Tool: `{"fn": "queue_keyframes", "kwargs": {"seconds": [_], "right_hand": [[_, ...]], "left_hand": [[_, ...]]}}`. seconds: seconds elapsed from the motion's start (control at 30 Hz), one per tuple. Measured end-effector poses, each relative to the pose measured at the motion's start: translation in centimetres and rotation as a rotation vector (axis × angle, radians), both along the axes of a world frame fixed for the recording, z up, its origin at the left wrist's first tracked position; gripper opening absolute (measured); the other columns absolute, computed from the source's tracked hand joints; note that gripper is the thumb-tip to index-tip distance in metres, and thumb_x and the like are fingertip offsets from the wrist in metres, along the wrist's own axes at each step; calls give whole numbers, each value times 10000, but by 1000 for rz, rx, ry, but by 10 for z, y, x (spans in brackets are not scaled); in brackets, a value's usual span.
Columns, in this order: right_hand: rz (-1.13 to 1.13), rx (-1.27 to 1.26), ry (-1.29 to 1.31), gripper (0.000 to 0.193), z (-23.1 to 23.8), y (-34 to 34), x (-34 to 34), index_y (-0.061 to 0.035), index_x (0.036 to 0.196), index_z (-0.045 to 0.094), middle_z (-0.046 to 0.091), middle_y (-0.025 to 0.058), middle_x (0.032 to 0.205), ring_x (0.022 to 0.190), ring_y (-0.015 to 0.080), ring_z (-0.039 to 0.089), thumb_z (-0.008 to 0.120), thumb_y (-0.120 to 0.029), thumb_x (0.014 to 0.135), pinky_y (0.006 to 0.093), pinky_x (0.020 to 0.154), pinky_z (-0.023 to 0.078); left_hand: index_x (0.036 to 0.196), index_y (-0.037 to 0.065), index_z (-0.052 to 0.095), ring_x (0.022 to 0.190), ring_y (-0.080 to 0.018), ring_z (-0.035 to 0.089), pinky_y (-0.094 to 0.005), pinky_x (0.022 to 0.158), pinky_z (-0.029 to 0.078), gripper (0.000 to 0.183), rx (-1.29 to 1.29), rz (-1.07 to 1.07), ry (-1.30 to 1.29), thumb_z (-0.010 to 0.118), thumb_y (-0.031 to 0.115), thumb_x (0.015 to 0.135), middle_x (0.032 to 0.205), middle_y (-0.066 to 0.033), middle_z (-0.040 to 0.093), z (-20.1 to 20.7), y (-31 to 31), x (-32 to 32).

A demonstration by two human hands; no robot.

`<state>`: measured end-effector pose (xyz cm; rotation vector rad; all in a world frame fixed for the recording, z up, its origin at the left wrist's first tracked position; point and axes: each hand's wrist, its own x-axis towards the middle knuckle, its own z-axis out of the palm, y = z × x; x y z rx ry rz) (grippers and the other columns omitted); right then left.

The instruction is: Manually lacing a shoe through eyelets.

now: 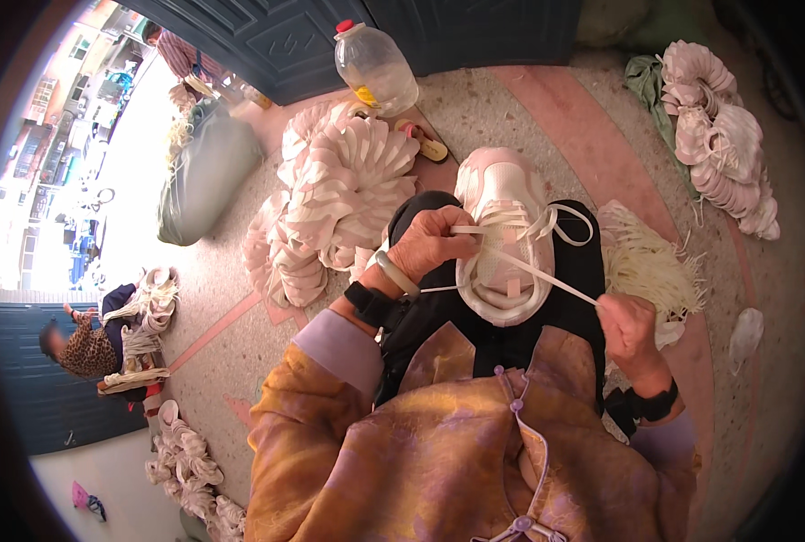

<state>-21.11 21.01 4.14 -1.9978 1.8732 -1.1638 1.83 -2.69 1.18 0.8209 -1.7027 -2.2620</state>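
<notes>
A pale pink and white sneaker (503,185) rests on my lap between my knees, its toe pointing away from me. White shoelace (547,274) runs through its upper eyelets, and a loose loop sticks out at the right. My left hand (432,242) pinches a flat length of the lace beside the shoe's left edge. Out to the right, my right hand (632,336) is closed on the lace, which is drawn taut from the shoe's opening. The fingertips of my right hand are partly hidden.
A heap of pale shoe uppers (357,172) lies on the floor at left; another bundle (718,144) is far right. White laces (648,266) spread beside my right knee. A clear jug (375,72) stands near the dark doors. A seated person (91,348) is at far left.
</notes>
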Motion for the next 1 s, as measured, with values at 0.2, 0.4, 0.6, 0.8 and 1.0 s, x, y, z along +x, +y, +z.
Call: {"fn": "queue_keyframes", "kwargs": {"seconds": [0.2, 0.4, 0.6, 0.8, 1.0], "right_hand": [[-302, 114, -58, 62, -16, 61, -36, 32, 834, 574, 511, 133, 622, 536, 268, 520, 558, -14, 795, 348, 524, 411], [-115, 356, -231, 96, -38, 62, -25, 25, 806, 592, 544, 132, 657, 574, 279, 546, 611, -66, 780, 344, 541, 429], [-107, 83, -121, 115, -8, -28, 10, -12, 838, 571, 544, 114, 717, 611, 289, 550, 643, -55, 759, 359, 541, 435], [-135, -7, 36, 355, -2, -83, 47, -18, 997, 539, 568, 128, 830, 688, 312, 596, 671, -144, 693, 383, 567, 482], [-220, 80, 73, 340, -16, -79, 51, 1, 994, 538, 567, 156, 838, 714, 337, 602, 633, -164, 713, 402, 599, 494]], "left_hand": [[892, 65, 588, 756, -43, 524, -192, 703, 433, 193, -60, 64, 9, 671, 0, 730, 811, 43, 567, -9, 6, -3], [909, 76, 591, 711, -36, 477, -178, 660, 403, 228, -190, 92, -39, 667, -5, 710, 784, 54, 523, -4, 10, -4], [859, 57, 622, 900, -176, 542, -298, 782, 410, 125, -850, 170, 95, 624, 55, 734, 958, -34, 589, 6, 24, -21], [773, 87, 656, 1021, -293, 526, -417, 890, 369, 107, -1248, 104, -71, 634, 101, 670, 1059, -80, 604, 22, 50, -50], [763, 92, 666, 1090, -301, 500, -442, 904, 361, 136, -1273, 121, -161, 665, 118, 629, 1099, -81, 589, 11, 55, -53]]}}
